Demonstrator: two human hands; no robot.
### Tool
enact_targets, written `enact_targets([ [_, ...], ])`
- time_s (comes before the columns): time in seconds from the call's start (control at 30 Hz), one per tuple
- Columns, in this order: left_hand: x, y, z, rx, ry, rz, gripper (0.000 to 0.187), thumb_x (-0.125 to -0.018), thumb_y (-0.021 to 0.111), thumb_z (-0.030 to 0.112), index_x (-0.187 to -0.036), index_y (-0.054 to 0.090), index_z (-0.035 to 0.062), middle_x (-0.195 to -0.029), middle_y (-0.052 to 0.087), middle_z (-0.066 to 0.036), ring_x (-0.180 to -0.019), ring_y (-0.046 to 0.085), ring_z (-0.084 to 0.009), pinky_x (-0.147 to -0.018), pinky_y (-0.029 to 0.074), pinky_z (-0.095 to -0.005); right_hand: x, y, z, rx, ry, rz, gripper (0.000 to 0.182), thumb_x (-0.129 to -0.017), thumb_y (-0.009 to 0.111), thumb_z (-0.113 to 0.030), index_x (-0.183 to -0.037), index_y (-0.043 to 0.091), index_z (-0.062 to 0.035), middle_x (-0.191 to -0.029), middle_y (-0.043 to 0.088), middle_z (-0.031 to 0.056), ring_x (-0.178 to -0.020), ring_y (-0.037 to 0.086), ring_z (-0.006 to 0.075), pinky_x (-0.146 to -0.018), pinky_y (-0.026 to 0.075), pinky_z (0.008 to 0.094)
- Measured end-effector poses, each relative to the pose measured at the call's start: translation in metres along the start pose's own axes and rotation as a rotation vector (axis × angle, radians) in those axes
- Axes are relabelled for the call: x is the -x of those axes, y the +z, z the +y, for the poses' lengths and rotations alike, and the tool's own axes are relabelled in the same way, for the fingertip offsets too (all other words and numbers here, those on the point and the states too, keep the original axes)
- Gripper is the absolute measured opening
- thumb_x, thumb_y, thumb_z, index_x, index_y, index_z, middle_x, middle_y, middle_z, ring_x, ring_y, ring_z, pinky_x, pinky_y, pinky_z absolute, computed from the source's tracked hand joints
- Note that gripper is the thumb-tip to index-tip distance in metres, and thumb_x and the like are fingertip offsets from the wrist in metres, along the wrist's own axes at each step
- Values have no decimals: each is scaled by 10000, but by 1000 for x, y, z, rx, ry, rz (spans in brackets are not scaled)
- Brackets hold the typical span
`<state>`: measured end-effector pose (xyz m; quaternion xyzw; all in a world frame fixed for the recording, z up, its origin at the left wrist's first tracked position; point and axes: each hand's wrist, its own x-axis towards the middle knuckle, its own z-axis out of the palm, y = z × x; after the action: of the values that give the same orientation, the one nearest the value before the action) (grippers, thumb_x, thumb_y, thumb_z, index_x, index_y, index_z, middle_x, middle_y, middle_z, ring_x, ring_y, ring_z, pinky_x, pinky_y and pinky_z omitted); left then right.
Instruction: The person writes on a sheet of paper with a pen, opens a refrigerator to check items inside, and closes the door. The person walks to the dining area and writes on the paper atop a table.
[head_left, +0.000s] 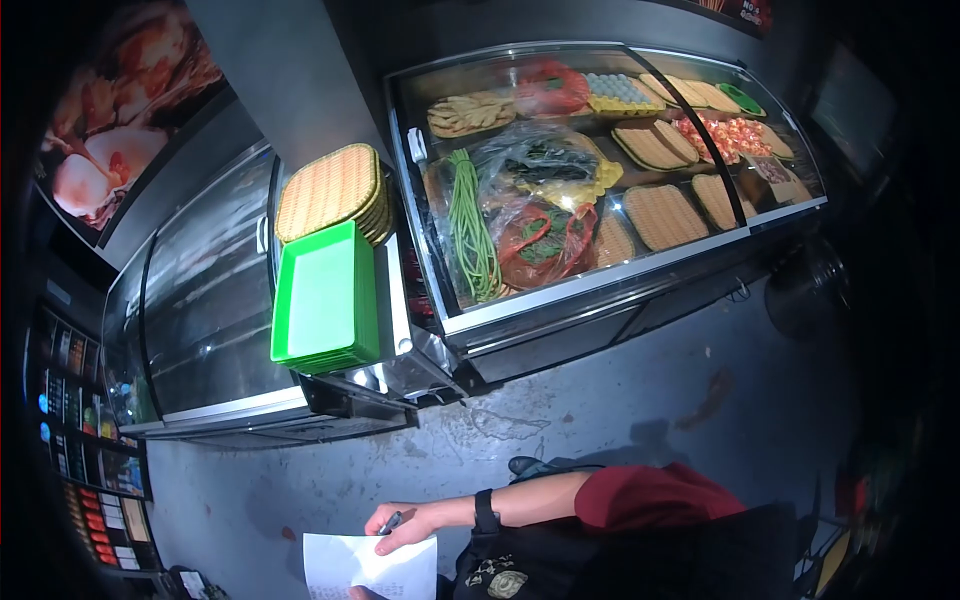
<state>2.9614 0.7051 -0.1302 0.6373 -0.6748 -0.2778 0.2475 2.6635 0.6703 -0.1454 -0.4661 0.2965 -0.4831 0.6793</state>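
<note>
My right hand [408, 525] pinches a dark pen [390, 522] over the white paper [370, 565], whose lower edge my barely visible left hand [362, 593] holds, fingers hidden.

A glass-fronted refrigerated display case [560, 300] is standing on a grey concrete floor [600, 420], holding a bundle of long green beans [472, 235], clear plastic bags of leafy greens [535, 205] and flat woven tan baskets [665, 215]. Beside it, a stack of bright green plastic trays [325, 300] is leaning against a stack of round woven wicker trays [330, 190]. A second, darker glass case [210, 310] is sitting further along.
</note>
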Motion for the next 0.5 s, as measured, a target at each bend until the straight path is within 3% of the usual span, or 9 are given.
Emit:
enact_targets([
  [0.17, 10, 12, 19, 93, -85, -12, 333, -1000, 470, 213, -1161, 608, -43, -1107, 638, -224, -977, 591, -342, -859, 466, -465, -5, 0, -2, 32, -12, 53, 194, -843, 692, -177, -916, 651, -1, -771, 647, 23, -708, 590, 102, -612, 465, 289],
  [0.23, 15, 13, 22, 100, -116, -13, 331, -996, 480, 214, -1160, 611, -42, -1105, 639, -221, -974, 592, -337, -856, 468, -462, 0, -5, -42, 57, 109, -52, 191, -853, 692, -183, -900, 647, -2, -746, 638, 25, -692, 588, 108, -601, 463, 295],
  [0.5, 23, 22, 38, 125, -218, 5, 329, -980, 516, 218, -1159, 621, -37, -1099, 645, -210, -960, 596, -315, -843, 479, -448, -15, -8, -33, 9, 168, -132, 216, -836, 686, -207, -879, 629, -3, -761, 631, 47, -719, 590, 137, -623, 465, 312],
])
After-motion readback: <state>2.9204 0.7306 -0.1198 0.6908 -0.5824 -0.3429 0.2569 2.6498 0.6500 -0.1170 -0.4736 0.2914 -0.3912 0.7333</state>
